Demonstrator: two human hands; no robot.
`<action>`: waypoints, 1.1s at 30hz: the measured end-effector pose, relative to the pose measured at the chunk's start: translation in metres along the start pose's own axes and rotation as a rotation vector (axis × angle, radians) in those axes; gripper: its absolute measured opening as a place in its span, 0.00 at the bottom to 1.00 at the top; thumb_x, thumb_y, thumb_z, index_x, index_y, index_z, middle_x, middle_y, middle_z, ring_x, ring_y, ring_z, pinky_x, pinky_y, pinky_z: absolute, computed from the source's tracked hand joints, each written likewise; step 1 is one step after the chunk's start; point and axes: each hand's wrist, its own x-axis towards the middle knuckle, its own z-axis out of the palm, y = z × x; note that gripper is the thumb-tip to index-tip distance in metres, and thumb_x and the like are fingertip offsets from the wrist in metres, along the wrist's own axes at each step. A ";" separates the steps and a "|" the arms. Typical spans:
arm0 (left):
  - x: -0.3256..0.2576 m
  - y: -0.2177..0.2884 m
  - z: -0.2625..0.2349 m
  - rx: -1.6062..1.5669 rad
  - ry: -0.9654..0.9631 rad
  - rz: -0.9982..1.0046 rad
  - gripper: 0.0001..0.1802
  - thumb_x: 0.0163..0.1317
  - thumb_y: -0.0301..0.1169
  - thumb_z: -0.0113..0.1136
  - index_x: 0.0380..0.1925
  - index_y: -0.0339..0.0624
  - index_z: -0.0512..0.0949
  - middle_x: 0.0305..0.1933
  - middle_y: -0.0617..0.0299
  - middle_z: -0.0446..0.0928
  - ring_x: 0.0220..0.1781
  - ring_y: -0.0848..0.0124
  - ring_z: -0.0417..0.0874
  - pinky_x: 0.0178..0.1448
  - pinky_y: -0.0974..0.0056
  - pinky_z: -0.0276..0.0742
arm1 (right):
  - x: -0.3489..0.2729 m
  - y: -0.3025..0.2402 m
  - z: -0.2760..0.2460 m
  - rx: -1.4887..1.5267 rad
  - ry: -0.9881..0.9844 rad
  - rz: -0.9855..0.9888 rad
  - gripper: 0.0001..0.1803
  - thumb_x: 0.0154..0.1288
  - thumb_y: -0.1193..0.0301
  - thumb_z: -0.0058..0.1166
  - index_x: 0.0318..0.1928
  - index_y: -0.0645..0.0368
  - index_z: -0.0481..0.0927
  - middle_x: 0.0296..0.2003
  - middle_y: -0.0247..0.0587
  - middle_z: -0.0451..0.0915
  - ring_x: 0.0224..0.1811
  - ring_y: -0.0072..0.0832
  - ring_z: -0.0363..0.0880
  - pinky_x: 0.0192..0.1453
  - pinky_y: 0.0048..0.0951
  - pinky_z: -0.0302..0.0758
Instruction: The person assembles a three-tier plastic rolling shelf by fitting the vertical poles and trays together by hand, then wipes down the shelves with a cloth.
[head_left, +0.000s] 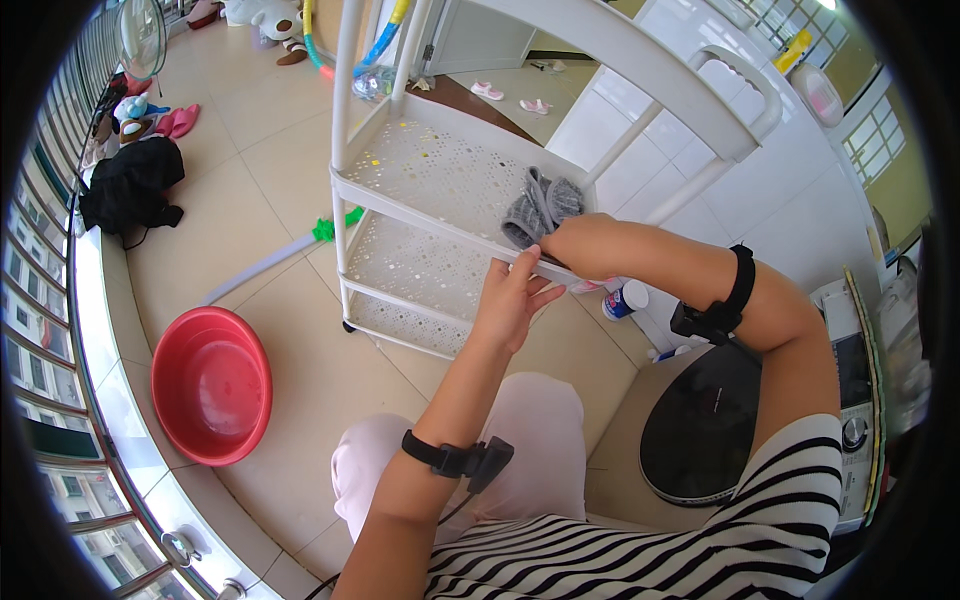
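A white rolling cart with perforated shelves stands in front of me. On its upper visible shelf lies a bunched grey cloth, near the right end. My right hand is bent over the shelf's near edge and closed on the cloth; its fingertips are mostly hidden. My left hand grips the near rim of the same shelf, thumb at the top and fingers below, just left of the right hand.
A red basin sits on the tiled floor at the left. At the right are a round black lid-like object and a blue-and-white container. A grey tube with a green end lies beside the cart. Window bars line the left side.
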 end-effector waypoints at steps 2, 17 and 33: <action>0.000 -0.001 0.001 -0.015 -0.016 -0.002 0.18 0.61 0.37 0.51 0.43 0.33 0.66 0.43 0.53 0.73 0.43 0.63 0.78 0.45 0.59 0.78 | -0.002 -0.003 -0.002 -0.149 -0.076 0.011 0.10 0.50 0.76 0.50 0.34 0.58 0.79 0.32 0.47 0.80 0.37 0.43 0.79 0.35 0.39 0.74; -0.001 0.000 -0.002 0.079 0.006 0.023 0.20 0.62 0.38 0.49 0.44 0.30 0.66 0.45 0.52 0.71 0.44 0.62 0.77 0.43 0.59 0.79 | 0.000 -0.003 -0.006 0.134 -0.054 -0.097 0.12 0.48 0.79 0.49 0.37 0.60 0.78 0.32 0.51 0.79 0.37 0.46 0.77 0.40 0.40 0.71; -0.002 0.001 0.001 0.024 0.008 0.006 0.24 0.61 0.38 0.52 0.46 0.29 0.59 0.47 0.51 0.69 0.47 0.59 0.75 0.47 0.57 0.77 | 0.000 0.008 0.016 -0.339 0.243 -0.069 0.10 0.50 0.76 0.50 0.36 0.56 0.76 0.27 0.46 0.78 0.32 0.44 0.77 0.34 0.40 0.71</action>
